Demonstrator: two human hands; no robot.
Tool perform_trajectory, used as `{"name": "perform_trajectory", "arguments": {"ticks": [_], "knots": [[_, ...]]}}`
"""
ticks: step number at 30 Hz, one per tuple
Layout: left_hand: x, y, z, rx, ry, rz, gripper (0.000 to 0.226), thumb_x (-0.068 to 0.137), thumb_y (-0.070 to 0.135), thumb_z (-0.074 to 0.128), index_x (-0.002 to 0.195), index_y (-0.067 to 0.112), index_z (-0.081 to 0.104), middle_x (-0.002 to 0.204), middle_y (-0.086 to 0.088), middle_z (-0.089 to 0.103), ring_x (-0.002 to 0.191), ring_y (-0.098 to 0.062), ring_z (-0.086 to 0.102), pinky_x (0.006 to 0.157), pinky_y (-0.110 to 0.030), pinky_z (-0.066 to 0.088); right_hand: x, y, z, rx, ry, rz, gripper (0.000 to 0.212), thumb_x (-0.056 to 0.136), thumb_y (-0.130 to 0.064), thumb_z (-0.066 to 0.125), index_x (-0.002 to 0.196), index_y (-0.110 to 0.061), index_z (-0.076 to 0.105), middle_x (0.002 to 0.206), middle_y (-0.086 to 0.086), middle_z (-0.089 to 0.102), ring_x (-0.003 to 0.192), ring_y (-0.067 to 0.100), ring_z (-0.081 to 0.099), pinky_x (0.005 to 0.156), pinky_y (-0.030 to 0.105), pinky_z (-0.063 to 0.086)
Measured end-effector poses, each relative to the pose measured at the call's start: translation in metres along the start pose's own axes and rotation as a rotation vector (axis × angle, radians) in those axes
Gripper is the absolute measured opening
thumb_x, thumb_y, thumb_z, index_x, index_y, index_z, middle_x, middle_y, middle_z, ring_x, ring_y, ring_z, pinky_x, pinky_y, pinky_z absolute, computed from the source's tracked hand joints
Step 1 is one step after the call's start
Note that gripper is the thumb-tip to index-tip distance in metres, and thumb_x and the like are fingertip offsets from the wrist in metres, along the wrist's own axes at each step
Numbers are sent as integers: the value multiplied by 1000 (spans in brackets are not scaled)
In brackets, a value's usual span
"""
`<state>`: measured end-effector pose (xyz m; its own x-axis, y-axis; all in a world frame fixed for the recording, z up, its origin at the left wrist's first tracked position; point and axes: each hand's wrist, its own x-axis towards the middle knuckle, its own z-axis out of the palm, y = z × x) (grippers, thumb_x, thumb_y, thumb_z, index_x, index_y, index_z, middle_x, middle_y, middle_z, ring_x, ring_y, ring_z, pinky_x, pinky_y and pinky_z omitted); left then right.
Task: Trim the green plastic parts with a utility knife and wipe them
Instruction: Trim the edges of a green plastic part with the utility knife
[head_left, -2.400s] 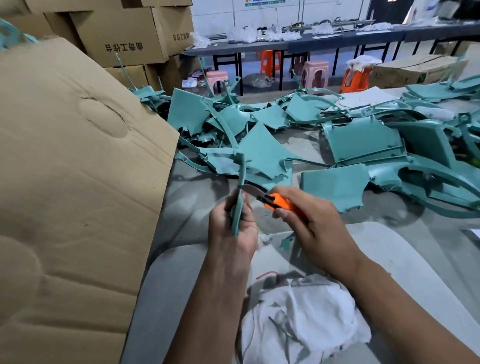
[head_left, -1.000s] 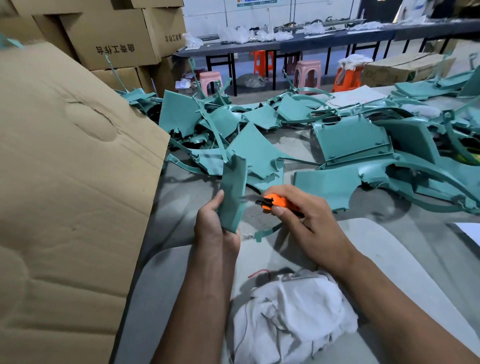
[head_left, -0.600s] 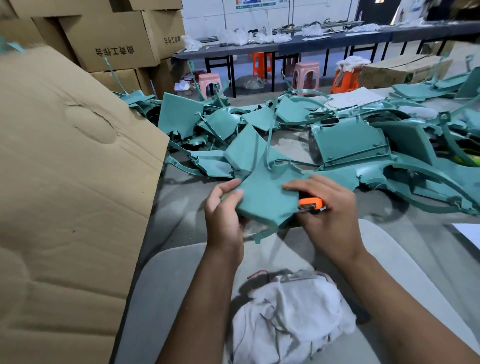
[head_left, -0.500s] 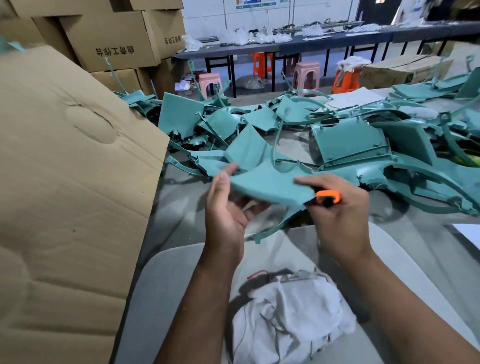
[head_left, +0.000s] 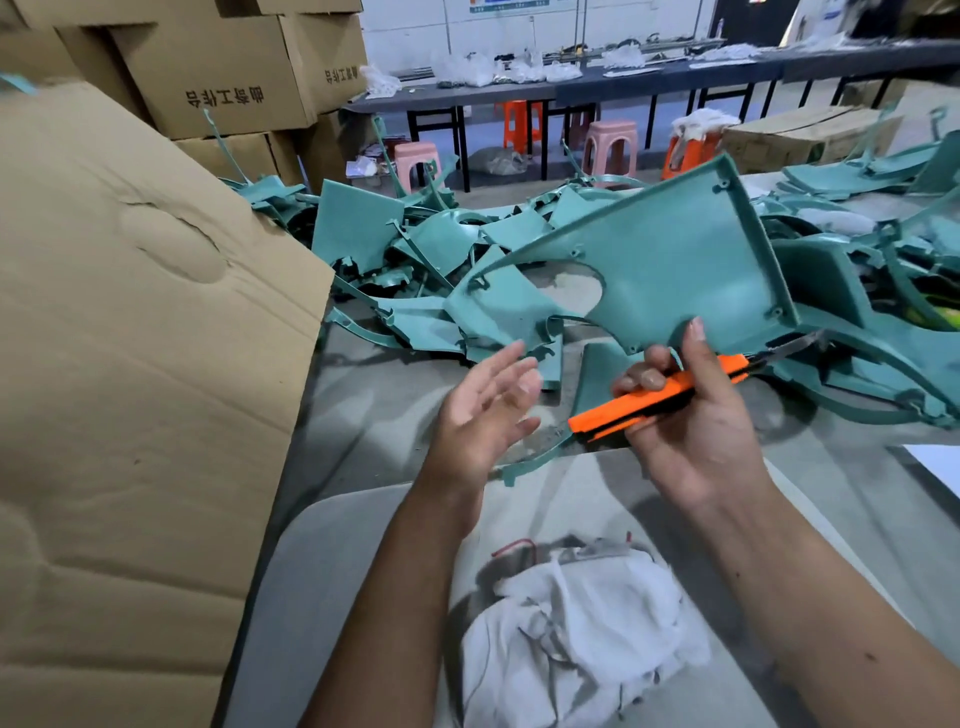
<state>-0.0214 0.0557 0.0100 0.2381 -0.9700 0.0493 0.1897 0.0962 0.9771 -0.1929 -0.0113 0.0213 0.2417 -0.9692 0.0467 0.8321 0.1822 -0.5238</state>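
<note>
Holding a green plastic panel (head_left: 670, 270) up off the table (head_left: 363, 410), the right hand (head_left: 691, 431) pinches its lower edge and keeps an orange utility knife (head_left: 654, 397) clamped in the same grip, blade aimed toward 2 o'clock. At 9 o'clock of it the left hand (head_left: 483, 415) hangs empty, fingers spread. A white rag (head_left: 576, 634) lies at 6 o'clock; more green parts (head_left: 415, 280) pile at 12

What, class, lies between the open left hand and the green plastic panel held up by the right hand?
Nothing visible: the left hand is open just below-left of the large flat green plastic panel, with only bare air between them.
</note>
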Motion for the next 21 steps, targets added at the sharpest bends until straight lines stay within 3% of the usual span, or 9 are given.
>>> {"name": "perform_trajectory", "arguments": {"ticks": [2,5,10,13,17,21], "knots": [[-3,-1,3,108,-113,52,60,86,39,72,143,30,56,139,10,63,130,-5,57,113,-40,45,-2,3,2,95,-22,50,26,103,-35,57,80,-24,62,70,-6,63,51,6,51,62,23,51],[-5,-3,12,122,-224,73,61,82,44,74,140,34,56,141,13,61,137,-5,50,119,-38,36,-7,11,8,105,-37,117,21,96,-31,61,78,-22,65,68,-3,64,50,7,51,59,23,50],[-7,1,11,7,-100,162,41,87,26,72,121,4,65,124,-17,70,121,-28,63,113,-47,42,-12,20,11,-55,-38,268,15,89,-32,66,78,-21,64,64,-2,60,49,9,49,52,23,47],[-6,4,13,-88,5,152,22,86,16,73,104,5,65,103,-17,72,103,-27,67,105,-44,50,-13,23,9,-175,-72,312,21,85,-37,69,78,-18,60,64,-1,56,53,12,47,49,24,46],[-7,4,22,-289,-23,111,19,88,9,68,106,10,65,106,-18,72,88,-28,72,80,-35,60,-17,29,5,-201,-162,365,26,92,-37,64,79,-16,57,64,-2,53,56,12,46,58,23,44],[-5,5,23,-162,-5,145,23,91,2,69,110,14,63,101,-26,69,100,-32,65,97,-41,56,-17,33,6,-5,-75,356,29,89,-41,67,72,-19,58,61,-5,47,46,7,39,54,21,37]]}}
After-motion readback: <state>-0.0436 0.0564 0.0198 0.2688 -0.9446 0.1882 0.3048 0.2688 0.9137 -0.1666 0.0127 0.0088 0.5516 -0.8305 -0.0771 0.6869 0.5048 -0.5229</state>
